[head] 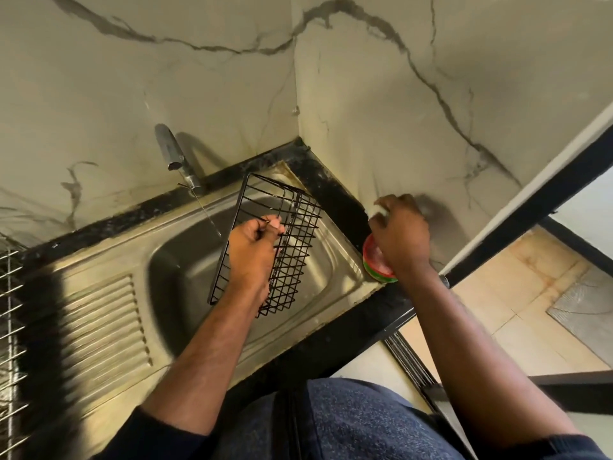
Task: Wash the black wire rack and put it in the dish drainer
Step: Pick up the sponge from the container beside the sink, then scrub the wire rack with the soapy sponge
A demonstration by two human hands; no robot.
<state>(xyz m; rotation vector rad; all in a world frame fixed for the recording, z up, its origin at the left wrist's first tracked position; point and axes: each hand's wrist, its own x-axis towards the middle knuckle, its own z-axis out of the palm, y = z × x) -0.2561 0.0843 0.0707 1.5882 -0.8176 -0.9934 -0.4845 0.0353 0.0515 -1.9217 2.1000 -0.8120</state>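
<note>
Both hands are engaged: my left hand (253,247) has its fingers curled tight round the rack (265,247), holding it tilted over the sink (185,260) to drain, while my right hand (399,234) pinches something pale above the soap tub (376,265), presumably loading it.

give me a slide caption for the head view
Left hand holds black wire rack over sink; right hand at soap tub.

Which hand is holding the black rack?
The left hand. It grips the rack over the sink. The right hand is off at the red-and-green tub instead.
</note>
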